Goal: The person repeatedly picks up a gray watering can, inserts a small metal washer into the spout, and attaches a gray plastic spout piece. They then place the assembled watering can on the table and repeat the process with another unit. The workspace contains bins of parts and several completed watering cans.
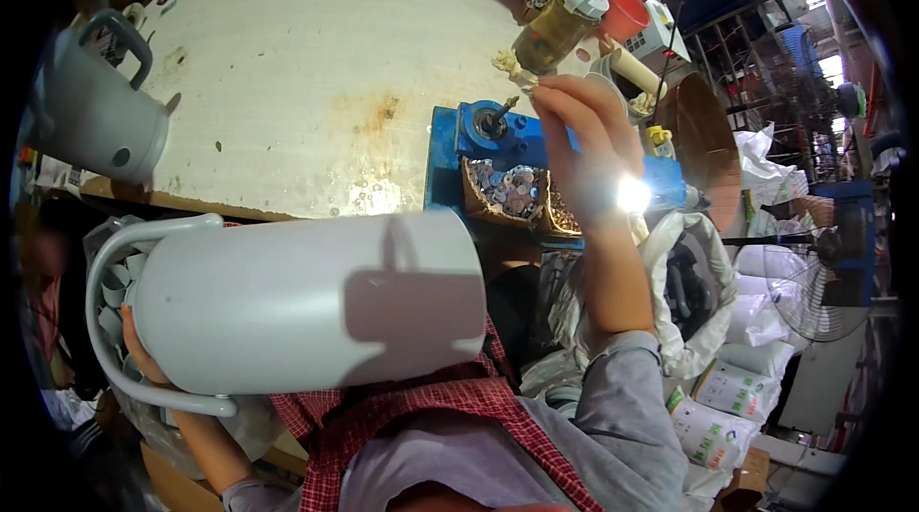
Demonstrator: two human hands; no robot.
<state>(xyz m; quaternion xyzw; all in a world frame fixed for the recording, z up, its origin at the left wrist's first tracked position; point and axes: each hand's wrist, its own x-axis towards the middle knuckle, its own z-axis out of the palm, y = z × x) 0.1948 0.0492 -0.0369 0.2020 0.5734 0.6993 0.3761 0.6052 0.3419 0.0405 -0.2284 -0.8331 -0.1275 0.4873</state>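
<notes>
A large pale-grey plastic cylinder with a curved carrying handle [306, 297] lies sideways in front of me. My left hand [141, 347] is wrapped round its left end, inside the handle, with most fingers hidden. Raised over a blue bench machine [442, 153], my right hand [589, 134] pinches a crumpled cream-coloured scrap [515, 67], maybe cloth, between thumb and fingertips. Just beyond the scrap stands a yellowish see-through jar [555, 38] with a white lid. A thin metal spindle [500, 115] sticks up from the machine, left of that hand.
Beside the machine are an open box of washers [507, 191] and one of small brassy parts [563, 215]. Another grey handled container [105, 120] stands at the left of the pale table [287, 53]. A white sack of dark parts [684, 282] and a fan [814, 282] are at right.
</notes>
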